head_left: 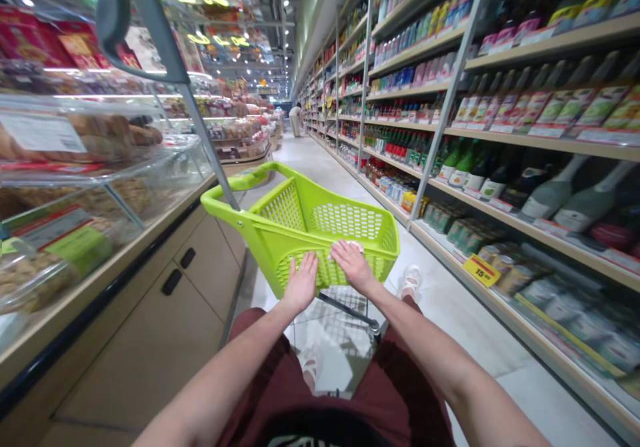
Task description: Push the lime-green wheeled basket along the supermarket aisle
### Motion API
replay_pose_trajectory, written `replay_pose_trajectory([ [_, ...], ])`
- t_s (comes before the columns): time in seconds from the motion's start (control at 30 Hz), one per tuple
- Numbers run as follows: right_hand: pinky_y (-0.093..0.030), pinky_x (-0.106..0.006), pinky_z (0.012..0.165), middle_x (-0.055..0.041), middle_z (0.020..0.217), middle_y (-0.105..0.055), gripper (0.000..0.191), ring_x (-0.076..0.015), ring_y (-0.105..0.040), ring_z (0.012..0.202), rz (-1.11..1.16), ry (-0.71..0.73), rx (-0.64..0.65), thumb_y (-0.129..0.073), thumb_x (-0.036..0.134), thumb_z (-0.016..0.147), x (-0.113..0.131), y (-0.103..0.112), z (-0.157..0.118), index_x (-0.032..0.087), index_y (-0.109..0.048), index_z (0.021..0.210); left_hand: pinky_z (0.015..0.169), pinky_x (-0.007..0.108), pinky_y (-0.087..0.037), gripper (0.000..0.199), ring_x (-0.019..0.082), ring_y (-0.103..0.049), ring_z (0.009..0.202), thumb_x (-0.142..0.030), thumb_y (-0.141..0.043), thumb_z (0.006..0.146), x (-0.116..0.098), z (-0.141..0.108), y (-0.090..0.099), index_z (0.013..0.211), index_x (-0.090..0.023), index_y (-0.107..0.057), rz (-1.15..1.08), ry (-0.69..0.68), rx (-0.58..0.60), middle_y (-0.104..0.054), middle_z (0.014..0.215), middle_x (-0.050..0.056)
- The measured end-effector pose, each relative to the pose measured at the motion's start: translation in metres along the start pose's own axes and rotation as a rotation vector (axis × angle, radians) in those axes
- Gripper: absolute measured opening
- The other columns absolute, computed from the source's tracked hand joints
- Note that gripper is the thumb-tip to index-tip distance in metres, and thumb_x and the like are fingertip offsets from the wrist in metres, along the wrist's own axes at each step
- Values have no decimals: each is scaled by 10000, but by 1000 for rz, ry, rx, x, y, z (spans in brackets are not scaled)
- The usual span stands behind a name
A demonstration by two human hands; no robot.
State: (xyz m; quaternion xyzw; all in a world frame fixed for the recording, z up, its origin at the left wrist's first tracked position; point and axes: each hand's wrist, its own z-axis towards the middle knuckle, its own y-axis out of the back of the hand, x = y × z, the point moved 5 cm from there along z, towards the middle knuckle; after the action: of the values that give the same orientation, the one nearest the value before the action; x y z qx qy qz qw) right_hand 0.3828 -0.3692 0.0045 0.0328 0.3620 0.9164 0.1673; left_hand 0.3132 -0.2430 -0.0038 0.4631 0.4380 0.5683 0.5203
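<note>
A bright green plastic shopping basket [280,223] with perforated sides sits on a wheeled frame in front of me, with nothing seen inside it. My left hand [301,283] lies flat against its near side, fingers stretched out and holding nothing. Farther right on the same side, my right hand [354,267] presses a crumpled white tissue or wipe [356,245] against the basket near its rim. Most of that wipe is hidden under my fingers. The cart's grey handle [175,53] rises on a metal post at the left of the basket.
Shelves of bottles and cans [545,130] line the right side. A wooden counter [165,327] with packaged baked goods [100,133] runs along the left. The tiled aisle [300,157] stretches ahead, where a person [296,120] stands bent toward the shelves.
</note>
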Motion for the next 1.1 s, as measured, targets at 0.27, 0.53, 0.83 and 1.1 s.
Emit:
replay_pose_trajectory([
  [0.27,-351,-405,971,-124,1247,-465,409,-186,-315,1231,313,-46,191,-396,76,769,51,-31,-8,139,-493,1162,1037,404,-198,693,173,-219,1278,-11,-380,627,29,-4,-15,1300,-150,-285,-440,47,-31,-248,1398,87],
  [0.53,-353,-373,974,-89,1207,-502,393,-175,-424,1152,537,-321,-87,-357,123,779,54,10,43,174,-536,1125,746,350,-451,156,179,-589,728,-239,-542,645,24,1,-15,720,-117,-603,-1456,255,96,-634,709,51],
  [0.83,-421,-341,901,-59,1058,-609,334,-173,-543,1010,721,-443,39,-410,168,745,41,12,57,187,-613,1009,719,269,-424,273,157,-561,748,-151,-671,486,48,-1,-4,752,-136,-614,-1607,398,-80,-613,729,9],
  [1.1,-227,-488,1008,-103,1298,-409,431,-252,-232,1263,109,-123,119,-463,241,788,73,-1,48,154,-462,1210,554,199,-430,116,63,-510,493,-156,-582,594,25,-6,-8,707,-145,-558,-2136,572,37,-554,551,-34],
])
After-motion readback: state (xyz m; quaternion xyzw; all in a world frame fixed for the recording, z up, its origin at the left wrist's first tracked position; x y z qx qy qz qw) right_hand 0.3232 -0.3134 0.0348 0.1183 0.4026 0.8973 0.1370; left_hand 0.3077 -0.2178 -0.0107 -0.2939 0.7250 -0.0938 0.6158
